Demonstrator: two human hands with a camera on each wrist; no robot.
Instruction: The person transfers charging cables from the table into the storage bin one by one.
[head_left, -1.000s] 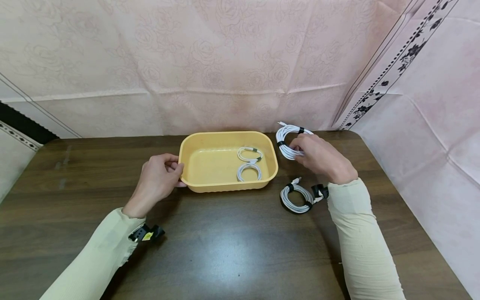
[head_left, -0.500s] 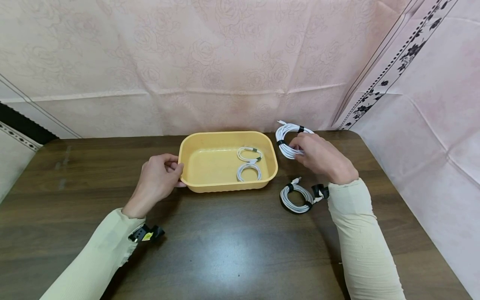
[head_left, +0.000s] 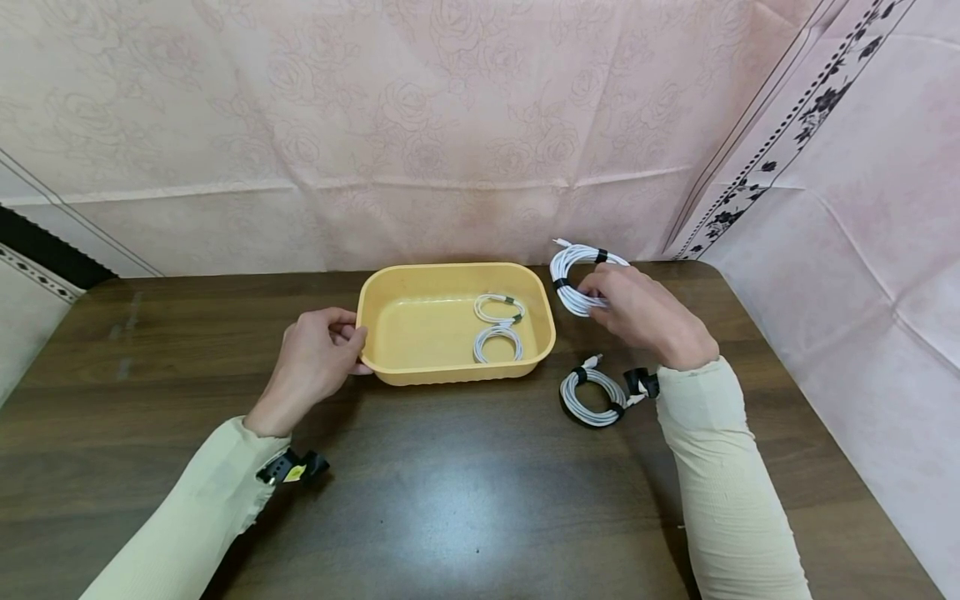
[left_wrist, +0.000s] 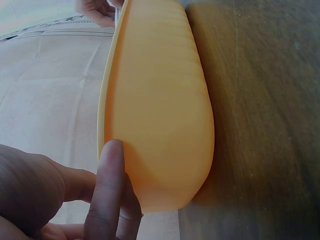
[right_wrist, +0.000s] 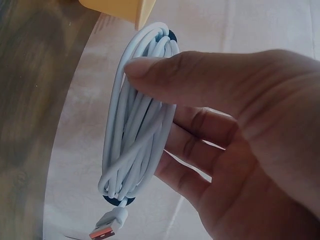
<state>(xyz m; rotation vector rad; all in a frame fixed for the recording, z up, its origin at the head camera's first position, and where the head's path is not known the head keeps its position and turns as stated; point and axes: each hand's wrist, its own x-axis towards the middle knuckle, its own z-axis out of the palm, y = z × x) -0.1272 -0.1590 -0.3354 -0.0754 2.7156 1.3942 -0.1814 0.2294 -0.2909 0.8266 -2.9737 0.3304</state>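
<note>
The dark brown wooden desk (head_left: 465,500) fills the lower half of the head view and carries everything else. At the centre of the frame, toward the far edge, sits the shallow orange-yellow plastic tub with rounded corners (head_left: 390,287). The left hand (head_left: 315,362) holds the tub's left end, its grip closed on the rim: the left wrist view shows fingers (left_wrist: 107,195) pressed against the ribbed outer wall (left_wrist: 160,115), a hold that seems meant to keep the tub from sliding.

Inside the tub, toward its right side, lie two small coiled white cables: one nearer the back wall, bound with a dark tie (head_left: 498,308), and one in front of it (head_left: 498,342), close together. The rest of the tub floor is bare.

Just right of the tub's far right corner, the right hand (head_left: 645,317) holds a larger coil of white cable with black ties (head_left: 572,277) raised off the desk. Its grip is clamped on the bundle, thumb (right_wrist: 200,82) across the strands and fingers behind, so the loops stay together; an orange-tipped plug (right_wrist: 106,227) hangs at the bottom of the right wrist view.

Below that hand, lower right of centre, another tied white cable coil (head_left: 592,397) lies flat on the desk.
</note>
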